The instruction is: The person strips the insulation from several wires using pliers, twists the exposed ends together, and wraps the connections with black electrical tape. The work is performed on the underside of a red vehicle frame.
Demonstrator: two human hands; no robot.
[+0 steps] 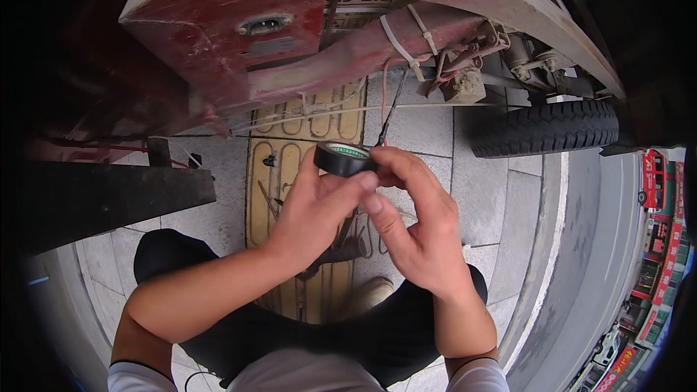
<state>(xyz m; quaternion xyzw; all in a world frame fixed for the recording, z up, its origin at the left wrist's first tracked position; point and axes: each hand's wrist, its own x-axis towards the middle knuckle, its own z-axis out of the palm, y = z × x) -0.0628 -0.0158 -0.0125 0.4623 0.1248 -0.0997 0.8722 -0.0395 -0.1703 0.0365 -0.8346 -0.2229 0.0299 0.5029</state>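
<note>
A roll of black electrical tape [340, 165] with a green label inside its core is held up in front of me. My left hand [305, 214] grips the roll from the left, its thumb pressed near the roll's lower right side. My right hand [421, 229] is curled at the roll's right edge, its index finger touching the rim and its thumb close to my left thumb. Whether a loose tape end lies between those fingers is hard to see. Just behind the right fingertips hangs a black wrapped cable [383, 134], with a thin red wire [385, 76] beside it.
Overhead spans a worn red vehicle frame [283, 80] with white cable ties [399, 45]. A black tyre [548, 129] stands at the right, and a dark metal beam [138, 192] juts in from the left. Tools lie on yellow tactile paving [265, 163] between my knees.
</note>
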